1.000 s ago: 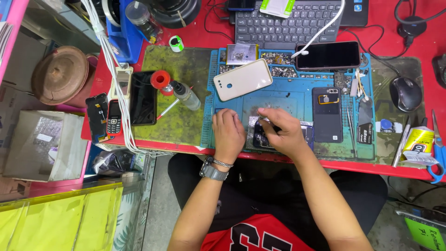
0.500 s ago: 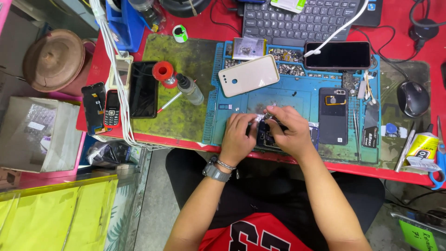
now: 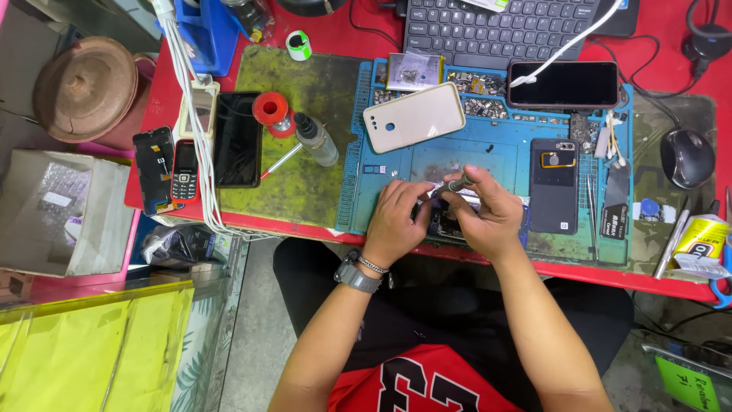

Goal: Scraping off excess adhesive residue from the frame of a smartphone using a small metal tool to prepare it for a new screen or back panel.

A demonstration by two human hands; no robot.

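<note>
My left hand [image 3: 398, 220] and my right hand [image 3: 485, 214] meet over an opened dark phone [image 3: 446, 221] that lies on the blue repair mat [image 3: 488, 149] near the table's front edge. The left hand steadies the phone's left side. My right hand grips a thin grey screwdriver [image 3: 456, 184], its tip pointing down onto the phone. Most of the phone is hidden under both hands. A watch and a bracelet sit on my left wrist.
On the mat lie a white phone [image 3: 414, 117] face down, a black phone [image 3: 563, 84] on a white cable, and a dark back cover [image 3: 554, 185]. A green mat [image 3: 305, 183] holds a bottle [image 3: 316, 140] and red spool [image 3: 271, 111]. Keyboard [image 3: 496, 27] behind, mouse [image 3: 686, 157] right.
Both hands stay on the opened phone; the right hand has shifted slightly with the screwdriver. The camera has tilted, moving the whole scene a little lower in view.
</note>
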